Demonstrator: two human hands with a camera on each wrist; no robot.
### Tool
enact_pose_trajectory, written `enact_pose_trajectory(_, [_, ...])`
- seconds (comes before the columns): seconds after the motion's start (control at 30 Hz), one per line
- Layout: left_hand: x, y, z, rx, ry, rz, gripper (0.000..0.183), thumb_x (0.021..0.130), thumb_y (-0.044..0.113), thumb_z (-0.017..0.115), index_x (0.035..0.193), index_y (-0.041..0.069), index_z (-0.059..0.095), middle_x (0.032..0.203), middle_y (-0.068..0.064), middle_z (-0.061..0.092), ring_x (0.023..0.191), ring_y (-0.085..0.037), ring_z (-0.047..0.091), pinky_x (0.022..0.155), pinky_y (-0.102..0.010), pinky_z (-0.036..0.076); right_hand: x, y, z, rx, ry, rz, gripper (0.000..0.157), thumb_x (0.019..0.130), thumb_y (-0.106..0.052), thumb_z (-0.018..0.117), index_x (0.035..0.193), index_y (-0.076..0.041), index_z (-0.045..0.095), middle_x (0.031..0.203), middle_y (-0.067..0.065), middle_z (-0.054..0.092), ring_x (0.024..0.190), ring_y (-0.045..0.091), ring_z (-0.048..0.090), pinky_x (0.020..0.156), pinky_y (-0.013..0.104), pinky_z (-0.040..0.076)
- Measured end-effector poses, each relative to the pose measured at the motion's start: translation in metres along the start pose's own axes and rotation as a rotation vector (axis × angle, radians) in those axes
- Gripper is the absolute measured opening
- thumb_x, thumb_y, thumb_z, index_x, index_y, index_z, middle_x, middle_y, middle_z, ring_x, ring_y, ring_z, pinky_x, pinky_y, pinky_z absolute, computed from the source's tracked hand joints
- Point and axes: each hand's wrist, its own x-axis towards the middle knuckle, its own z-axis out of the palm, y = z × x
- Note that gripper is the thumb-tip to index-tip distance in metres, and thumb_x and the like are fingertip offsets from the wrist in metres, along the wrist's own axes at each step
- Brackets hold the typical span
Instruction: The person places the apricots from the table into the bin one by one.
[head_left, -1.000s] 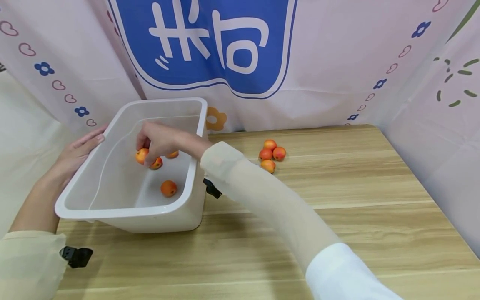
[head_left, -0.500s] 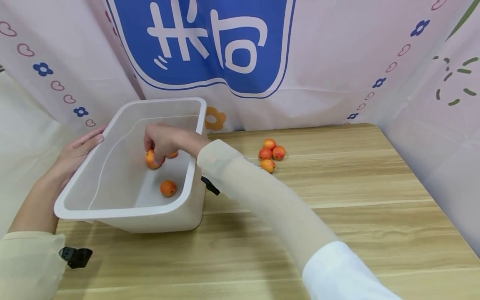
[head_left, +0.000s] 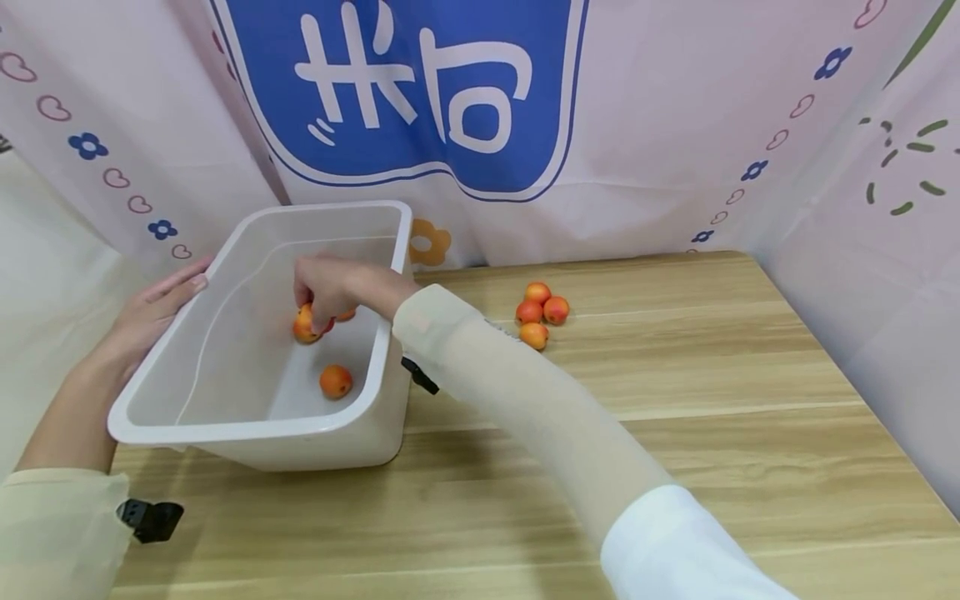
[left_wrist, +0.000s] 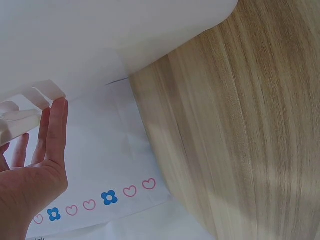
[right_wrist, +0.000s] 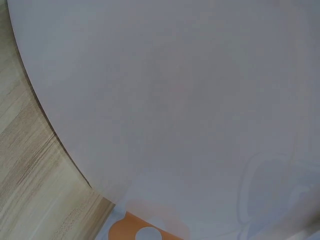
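A white plastic tub stands on the wooden table at the left. My left hand grips its left rim; in the left wrist view the fingers reach up to the ribbed underside of the rim. My right hand is down inside the tub, pinching a small orange-red fruit low near the bottom. Other such fruit lie right by its fingers, partly hidden by the hand. One separate orange fruit rests on the tub floor nearer me. The tub wall hides the right hand in the right wrist view.
Several more orange-red fruit lie clustered on the wooden table right of the tub. A printed white cloth hangs behind the table, close to the tub's far end. The right forearm crosses over the tub's right rim.
My right hand has shifted slightly right inside the tub with the pinched fruit, toward the other fruit there. The left hand stays on the rim, and the table fruit have not moved.
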Motion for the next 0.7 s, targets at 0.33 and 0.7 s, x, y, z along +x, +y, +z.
enact_pose_trajectory(0.33, [-0.0001,0.0009,0.0006,0.015,0.014,-0.013,0.037,0.109,0.026,0.055,0.141,0.042,0.062,0.107,0.024,0.072,0.089,-0.002,0.072,0.07,-0.021,0.063,0.0,0.0008,-0.0002,0.055,-0.004,0.028,0.004,0.094,-0.007,0.078,0.097,-0.007,0.077,0.091,0.002,0.068,0.074,0.013,0.058,0.062,0.019,0.052])
enact_pose_trajectory(0.7, [-0.0012,0.0013,0.0021,0.004,0.021,-0.013,0.034,0.109,0.025,0.057,0.137,0.043,0.065,0.106,0.024,0.072,0.089,-0.002,0.073,0.07,-0.021,0.063,0.0014,0.0031,-0.0024,0.03,0.034,-0.043,0.024,0.095,-0.012,0.077,0.079,-0.008,0.06,0.07,-0.002,0.04,0.061,0.011,0.045,0.054,0.016,0.04])
